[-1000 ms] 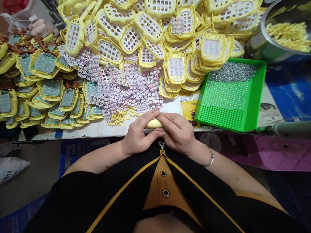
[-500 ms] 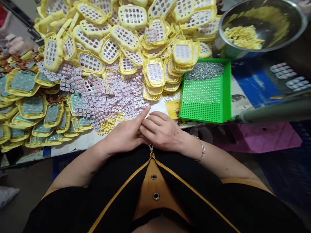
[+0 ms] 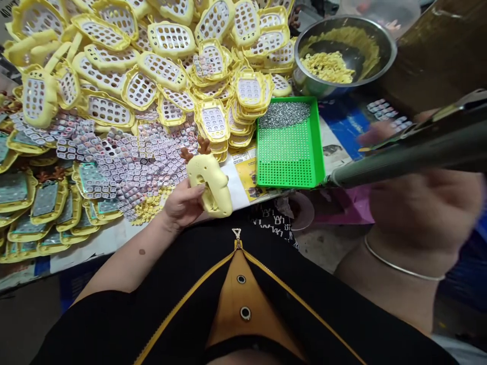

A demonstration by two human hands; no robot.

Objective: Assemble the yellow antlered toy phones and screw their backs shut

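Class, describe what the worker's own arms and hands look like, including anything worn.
The left hand and blurred right hand wear no gloves. The sleeves are black and stop well short of the wrists. A thin silver-coloured bangle circles the right wrist.

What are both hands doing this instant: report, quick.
Left hand: closed on a yellow casing with brown antlers.
Right hand: blurred, partly hidden by the grey bar; cannot tell if open, closed or holding something.

Pale yellow casing (image 3: 219,188) (brown antlers (image 3: 204,146) at its upper end), tilted, in the left hand (image 3: 184,204).
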